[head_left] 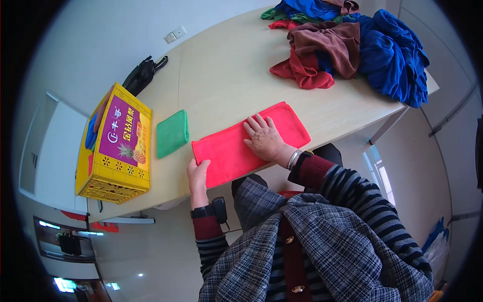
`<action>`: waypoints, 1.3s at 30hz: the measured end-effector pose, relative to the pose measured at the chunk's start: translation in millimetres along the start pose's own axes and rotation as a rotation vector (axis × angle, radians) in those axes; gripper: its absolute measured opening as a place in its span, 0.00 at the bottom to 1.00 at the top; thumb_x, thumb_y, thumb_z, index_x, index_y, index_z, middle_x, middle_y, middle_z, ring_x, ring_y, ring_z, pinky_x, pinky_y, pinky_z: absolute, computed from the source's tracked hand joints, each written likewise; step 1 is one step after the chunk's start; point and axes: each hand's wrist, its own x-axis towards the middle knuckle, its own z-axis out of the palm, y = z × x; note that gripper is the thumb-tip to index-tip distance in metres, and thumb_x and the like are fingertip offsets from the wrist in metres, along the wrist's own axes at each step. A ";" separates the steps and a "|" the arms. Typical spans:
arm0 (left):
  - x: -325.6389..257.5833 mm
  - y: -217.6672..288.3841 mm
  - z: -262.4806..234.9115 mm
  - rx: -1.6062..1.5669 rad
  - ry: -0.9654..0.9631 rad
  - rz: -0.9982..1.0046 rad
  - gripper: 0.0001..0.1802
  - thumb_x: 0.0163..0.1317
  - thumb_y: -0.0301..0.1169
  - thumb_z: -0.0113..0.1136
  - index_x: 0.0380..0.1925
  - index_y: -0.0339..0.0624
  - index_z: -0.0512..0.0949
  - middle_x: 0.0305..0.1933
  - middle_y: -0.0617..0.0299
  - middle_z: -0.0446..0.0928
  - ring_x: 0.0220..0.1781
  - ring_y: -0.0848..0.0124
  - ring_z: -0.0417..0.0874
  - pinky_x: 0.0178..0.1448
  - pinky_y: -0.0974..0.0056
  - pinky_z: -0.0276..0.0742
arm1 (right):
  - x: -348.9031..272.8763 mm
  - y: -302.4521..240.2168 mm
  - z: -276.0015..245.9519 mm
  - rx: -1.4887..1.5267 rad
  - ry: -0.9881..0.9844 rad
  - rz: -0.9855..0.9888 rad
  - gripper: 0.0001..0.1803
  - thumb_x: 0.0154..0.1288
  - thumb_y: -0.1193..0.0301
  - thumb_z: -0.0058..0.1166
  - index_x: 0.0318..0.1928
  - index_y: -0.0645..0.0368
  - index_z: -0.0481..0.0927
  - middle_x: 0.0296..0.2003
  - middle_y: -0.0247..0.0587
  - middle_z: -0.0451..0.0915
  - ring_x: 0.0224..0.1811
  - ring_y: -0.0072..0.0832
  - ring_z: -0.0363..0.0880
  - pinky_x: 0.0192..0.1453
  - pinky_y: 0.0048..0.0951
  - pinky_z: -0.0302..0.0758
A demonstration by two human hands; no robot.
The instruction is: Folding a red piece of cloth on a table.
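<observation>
We have a red cloth [234, 151] laid flat on the pale bench [216, 83], along the edge nearest us, doubled into a long, neat rectangle. Our right hand [265, 141] is spread palm down on it, the fingers loose and gripping nothing. Our left hand [197, 174] is at the near left corner, thumb over the cloth and fingers along its edge; we cannot tell whether they pinch it.

As far as we can judge, the folding is at an early stage out here. The green cloth [172, 134], just left of the red one, is a compact pad and looks done. The red one seems part-way, being much longer than that pad. The heap of loose cloths [326, 43] at the far right, in brown, red, blue and green, lies crumpled and looks left to do.

To our left stands a yellow crate [113, 187] with a purple picture panel. Blue, brown and red fabric [91, 133] shows in it; how much it holds, or how neatly, is hidden. Beyond it sits a black bag [142, 75], contents unseen.
</observation>
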 end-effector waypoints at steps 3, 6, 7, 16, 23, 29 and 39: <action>-8.8 14.6 -4.0 -0.298 -0.138 -0.019 0.22 0.61 0.28 0.65 0.56 0.35 0.78 0.52 0.59 0.84 0.51 0.66 0.85 0.58 0.57 0.80 | -1.8 -0.3 2.6 0.000 -0.005 0.000 0.34 0.78 0.51 0.39 0.76 0.58 0.62 0.77 0.48 0.58 0.81 0.47 0.50 0.82 0.56 0.46; -16.0 19.9 -10.3 -0.507 -0.166 -0.092 0.22 0.63 0.28 0.64 0.57 0.36 0.78 0.55 0.56 0.84 0.54 0.65 0.85 0.61 0.57 0.80 | -3.1 -1.8 1.3 -0.006 -0.010 0.000 0.34 0.78 0.52 0.38 0.76 0.56 0.62 0.77 0.48 0.58 0.82 0.48 0.49 0.82 0.57 0.45; -18.6 25.5 -10.2 -0.614 -0.177 -0.128 0.22 0.64 0.27 0.64 0.58 0.36 0.78 0.56 0.54 0.83 0.55 0.64 0.85 0.63 0.56 0.80 | -2.2 -2.5 1.4 -0.011 -0.008 -0.012 0.33 0.78 0.52 0.38 0.76 0.55 0.62 0.77 0.48 0.58 0.81 0.48 0.49 0.82 0.57 0.45; -21.5 123.6 60.1 -0.686 -0.357 -0.025 0.23 0.65 0.27 0.61 0.60 0.36 0.76 0.55 0.57 0.82 0.55 0.67 0.84 0.63 0.61 0.78 | -3.7 -1.8 0.2 -0.027 0.029 -0.032 0.32 0.76 0.54 0.41 0.75 0.53 0.65 0.75 0.49 0.61 0.80 0.50 0.51 0.81 0.60 0.47; 18.2 138.7 140.7 -0.395 -0.605 0.032 0.12 0.65 0.28 0.62 0.47 0.37 0.78 0.43 0.60 0.82 0.47 0.72 0.84 0.54 0.64 0.80 | -45.3 6.6 -23.1 0.063 0.031 -0.118 0.31 0.71 0.58 0.47 0.69 0.61 0.70 0.69 0.51 0.68 0.76 0.50 0.59 0.79 0.58 0.51; 19.1 132.8 203.0 -0.062 -0.595 -0.015 0.06 0.64 0.30 0.62 0.38 0.42 0.79 0.34 0.64 0.82 0.33 0.73 0.85 0.38 0.65 0.84 | -115.2 9.0 -14.9 0.108 0.216 -0.278 0.27 0.65 0.58 0.53 0.59 0.63 0.78 0.61 0.47 0.74 0.70 0.46 0.66 0.76 0.53 0.57; 10.1 112.1 245.7 0.210 -0.520 0.048 0.10 0.65 0.35 0.64 0.40 0.41 0.78 0.32 0.63 0.82 0.26 0.71 0.85 0.26 0.66 0.83 | -121.8 9.8 -31.2 -0.017 -0.126 -0.328 0.24 0.63 0.54 0.57 0.50 0.60 0.80 0.53 0.42 0.78 0.57 0.38 0.72 0.71 0.44 0.63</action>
